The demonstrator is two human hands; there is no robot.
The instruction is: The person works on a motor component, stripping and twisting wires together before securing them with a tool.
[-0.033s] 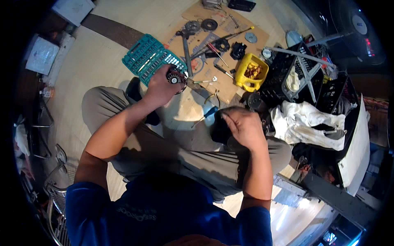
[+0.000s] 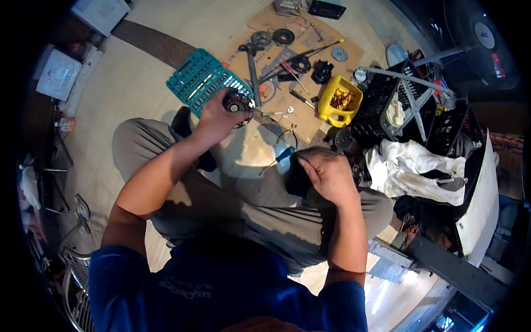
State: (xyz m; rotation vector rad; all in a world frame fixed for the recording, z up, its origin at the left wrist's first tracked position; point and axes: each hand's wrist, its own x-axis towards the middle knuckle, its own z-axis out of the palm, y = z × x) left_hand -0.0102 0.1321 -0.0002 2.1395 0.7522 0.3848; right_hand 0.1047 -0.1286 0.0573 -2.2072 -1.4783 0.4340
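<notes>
My left hand point(image 2: 217, 117) is wrapped round a dark, round motor part point(image 2: 238, 105) with copper-coloured windings and a pale centre. It is held up near the front edge of an open teal socket set point(image 2: 200, 79). Over my right knee, my right hand point(image 2: 331, 174) is closed, with the thumb pressed to the fingers. A dark shape point(image 2: 298, 178) lies against its fingers; whether the hand grips it, and what it is, I cannot make out. Just left of that hand, a blue-handled screwdriver point(image 2: 285, 154) lies by a pair of pliers point(image 2: 289, 134).
Ahead lies a cardboard sheet point(image 2: 310, 47) bearing a hammer point(image 2: 254, 72), screwdrivers and several dark round parts. A cut yellow jug point(image 2: 338, 100) holds small coppery pieces. To the right stand black crates point(image 2: 373, 122), a metal frame point(image 2: 415, 102) and a white cloth point(image 2: 412, 169).
</notes>
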